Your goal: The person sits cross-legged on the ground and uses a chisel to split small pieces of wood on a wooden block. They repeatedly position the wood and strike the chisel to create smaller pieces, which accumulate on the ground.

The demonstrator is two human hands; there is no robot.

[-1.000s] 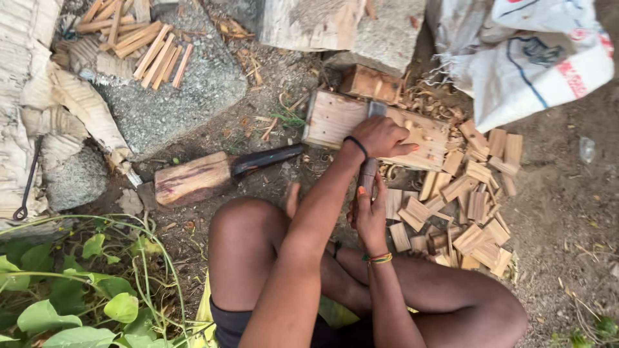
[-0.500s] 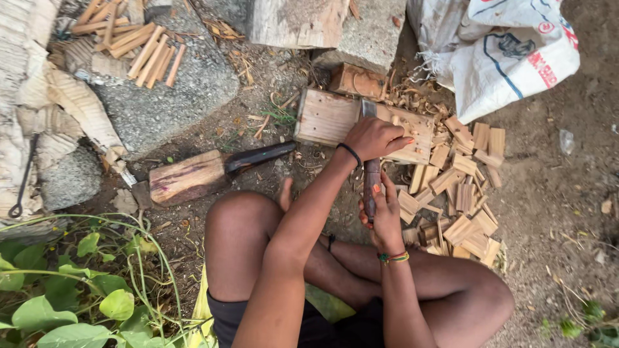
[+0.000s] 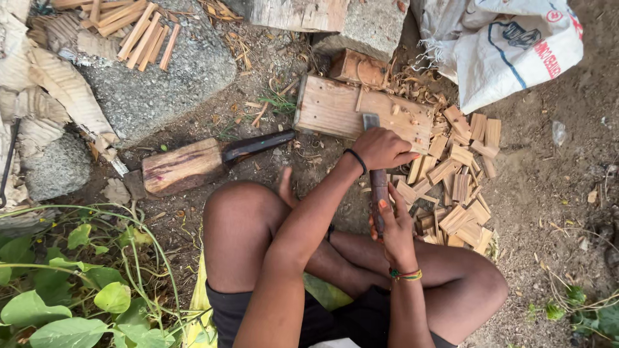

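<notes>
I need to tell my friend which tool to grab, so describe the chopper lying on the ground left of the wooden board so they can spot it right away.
Start at the big grey stone at upper left. On the dirt just below it, beside the person's raised knee, lies the chopper. Unlike the small pale wood chips around, it is one thick reddish-brown log handle with a dark blade pointing toward the wooden board.

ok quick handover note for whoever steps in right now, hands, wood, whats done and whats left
Left hand: closed on the top of the chisel-like tool, blade end on the wooden board.
Right hand: gripping the tool's lower handle.
Done: a pile of small cut wood pieces right of the board, longer sticks on the stone.
Left: cannot tell; mallet lies unused on the ground.
</notes>
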